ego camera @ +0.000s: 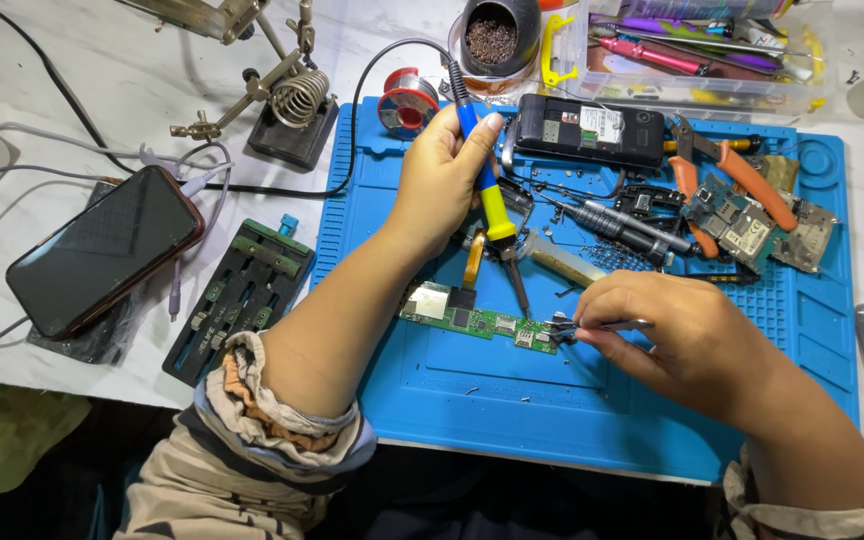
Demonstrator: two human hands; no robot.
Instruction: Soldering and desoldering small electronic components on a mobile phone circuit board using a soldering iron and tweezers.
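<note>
My left hand (pixel 442 175) grips a blue and yellow soldering iron (pixel 492 200), tip pointing down toward a green circuit board (pixel 472 318) lying on the blue work mat (pixel 592 400). An orange flex ribbon rises from the board beside the iron. My right hand (pixel 667 335) pinches metal tweezers (pixel 602 326) whose tips touch the right end of the board. The iron's tip hovers just above the board, near the tweezers.
A black phone with its back off (pixel 592 130), orange-handled pliers (pixel 742 175), a screwdriver (pixel 622 225) and loose boards lie at the mat's far side. A solder spool (pixel 409 100), tip cleaner pot (pixel 497 35), helping-hands stand (pixel 287 95), dark smartphone (pixel 102 250) and board holder (pixel 237 295) sit to the left.
</note>
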